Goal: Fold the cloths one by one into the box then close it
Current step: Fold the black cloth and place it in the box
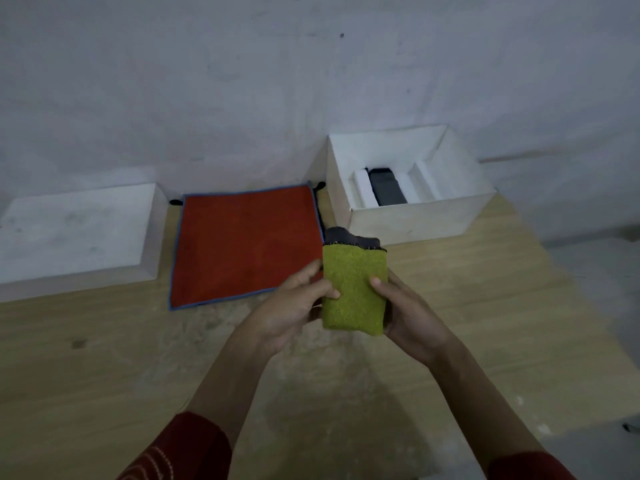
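A folded green cloth (353, 292) with a dark grey inner side showing at its top is held upright above the table. My left hand (294, 303) grips its left edge and my right hand (405, 306) grips its right edge. An orange-red cloth (246, 244) with a blue border lies flat on the table behind my left hand. The open white box (415, 216) stands at the back right, and inside it a folded dark cloth (386, 191) lies between white pieces.
The white box lid (76, 233) lies on the table at the left, against the wall. A wooden table (104, 358) with worn pale patches spreads in front of me. The table's right edge runs near the box.
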